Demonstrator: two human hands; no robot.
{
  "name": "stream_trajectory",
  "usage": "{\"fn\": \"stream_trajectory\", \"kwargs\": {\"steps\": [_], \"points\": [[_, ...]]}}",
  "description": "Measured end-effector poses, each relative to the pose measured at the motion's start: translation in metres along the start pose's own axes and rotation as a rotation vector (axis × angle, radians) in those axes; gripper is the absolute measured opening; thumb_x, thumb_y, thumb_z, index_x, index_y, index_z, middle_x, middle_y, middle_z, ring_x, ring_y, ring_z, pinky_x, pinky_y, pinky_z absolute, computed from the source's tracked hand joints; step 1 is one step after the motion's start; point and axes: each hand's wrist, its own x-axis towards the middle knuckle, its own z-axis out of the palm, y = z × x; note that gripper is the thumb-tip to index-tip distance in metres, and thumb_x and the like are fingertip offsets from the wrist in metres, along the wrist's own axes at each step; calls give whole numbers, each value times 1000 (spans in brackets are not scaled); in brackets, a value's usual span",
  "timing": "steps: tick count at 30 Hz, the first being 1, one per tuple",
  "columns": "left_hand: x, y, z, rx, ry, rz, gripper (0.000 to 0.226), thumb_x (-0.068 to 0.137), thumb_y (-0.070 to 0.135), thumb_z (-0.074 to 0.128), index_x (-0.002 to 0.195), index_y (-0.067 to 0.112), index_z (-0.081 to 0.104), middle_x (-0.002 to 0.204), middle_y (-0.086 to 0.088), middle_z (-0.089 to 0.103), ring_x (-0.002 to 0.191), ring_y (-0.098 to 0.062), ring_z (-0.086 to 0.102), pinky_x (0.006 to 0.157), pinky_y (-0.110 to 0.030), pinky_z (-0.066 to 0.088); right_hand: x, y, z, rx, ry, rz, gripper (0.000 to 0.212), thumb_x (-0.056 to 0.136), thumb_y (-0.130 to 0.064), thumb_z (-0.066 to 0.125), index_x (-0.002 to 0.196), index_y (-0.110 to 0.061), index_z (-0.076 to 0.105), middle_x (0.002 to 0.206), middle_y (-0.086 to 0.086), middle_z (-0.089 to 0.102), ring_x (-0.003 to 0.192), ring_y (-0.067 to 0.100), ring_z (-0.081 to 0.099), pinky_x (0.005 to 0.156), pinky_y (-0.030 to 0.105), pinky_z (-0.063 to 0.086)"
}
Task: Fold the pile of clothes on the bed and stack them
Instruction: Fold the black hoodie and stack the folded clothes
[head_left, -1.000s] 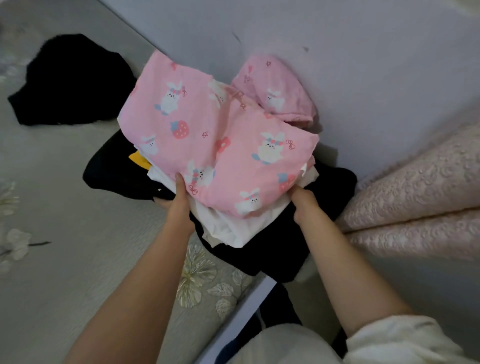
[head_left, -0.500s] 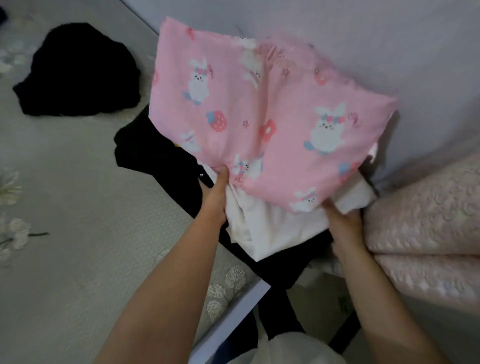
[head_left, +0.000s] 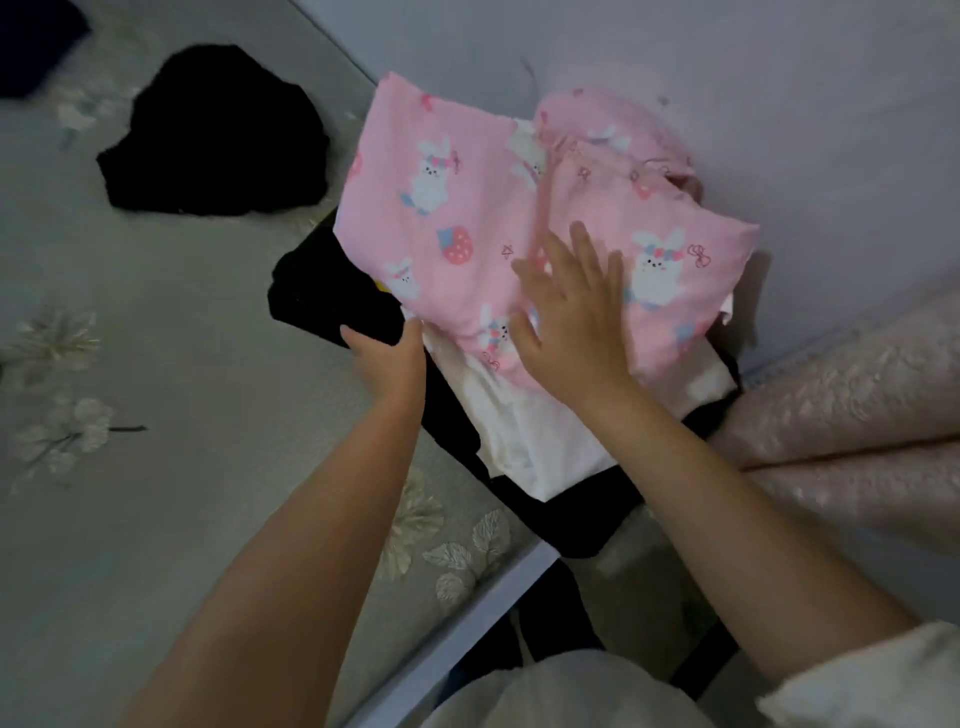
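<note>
The stack of clothes (head_left: 519, 405) lies at the corner of the bed (head_left: 182, 415), against the wall (head_left: 727, 78). On top is the pink rabbit-print garment (head_left: 467, 218), over a white piece (head_left: 535, 447) and black ones. The right hand (head_left: 576, 317) lies flat and open on the pink cloth, holding nothing. The left hand (head_left: 387, 358) grips the stack's left edge. A separate black garment (head_left: 218, 135) lies apart on the bed, and a pink textured blanket (head_left: 857, 405) is just beside the stack on the right.
</note>
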Motion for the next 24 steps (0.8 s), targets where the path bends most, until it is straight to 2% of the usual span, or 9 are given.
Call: {"fn": "stream_trajectory", "kwargs": {"steps": [1, 3, 6, 8, 10, 13, 18, 22, 24], "points": [[11, 3, -1, -59, 33, -59, 85, 84, 26, 62, 147, 7, 8, 146, -15, 31, 130, -26, 37, 102, -26, 33, 16, -1, 8, -53, -100, -4, 47, 85, -23, 55, 130, -9, 50, 149, 15, 28, 141, 37, 13, 110, 57, 4], [30, 6, -3, -110, 60, -122, 90, 83, 28, 65, 146, 7, 6, 146, -15, 30, 131, -26, 36, 107, -31, 32, 47, 2, 26, -148, -191, -55, 57, 88, -41, 50, 140, -24, 36, 155, 3, 12, 143, 28, -2, 110, 55, -2], [58, 6, -3, -159, 12, -108, 90, 83, 21, 67, 146, 6, 4, 148, -14, 27, 134, -27, 32, 111, -40, 29, 84, 1, 47, -275, -250, -127, 64, 86, -56, 42, 143, -34, 24, 157, -1, 2, 142, 28, -10, 108, 58, -8], [76, 5, -1, -171, -19, -96, 73, 87, 9, 59, 145, 5, 15, 144, -16, 35, 129, -29, 39, 108, -42, 33, 101, 0, 62, -338, -290, -147, 67, 84, -64, 35, 144, -38, 17, 157, -2, -3, 141, 30, -13, 106, 62, -7], [91, 3, 1, -170, -17, -55, 53, 90, 0, 50, 140, 2, 30, 139, -17, 43, 125, -30, 45, 106, -40, 35, 112, 2, 77, -336, -398, -119, 71, 81, -70, 30, 143, -43, 9, 156, -5, -11, 141, 30, -16, 104, 65, -4], [117, 4, 6, -215, -26, 2, 44, 93, -2, 43, 136, -1, 37, 136, -18, 46, 124, -30, 45, 103, -34, 36, 117, 11, 94, -277, -525, -41, 74, 78, -75, 29, 141, -49, 1, 153, -10, -20, 141, 29, -17, 105, 64, -3], [177, 31, 31, -267, -238, 32, 45, 93, 7, 49, 136, 9, 37, 130, -13, 52, 117, -27, 51, 94, -31, 42, 120, 16, 120, -271, -359, 32, 77, 71, -81, 19, 139, -52, -1, 153, -12, -17, 139, 24, -20, 105, 63, -8], [161, -7, 34, -147, -117, -45, 54, 95, 13, 47, 142, 1, 24, 144, -16, 36, 132, -25, 36, 110, -30, 28, 112, 17, 138, -353, -366, -28, 78, 74, -78, 29, 142, -49, 2, 155, -7, -15, 139, 29, -21, 101, 64, -14], [143, -23, 23, -167, -97, -3, 55, 95, 15, 46, 143, 1, 22, 147, -15, 32, 135, -24, 32, 112, -32, 24, 106, 17, 144, -382, -372, -39, 77, 75, -76, 29, 142, -48, 3, 155, -6, -15, 139, 30, -21, 100, 65, -15]]}}
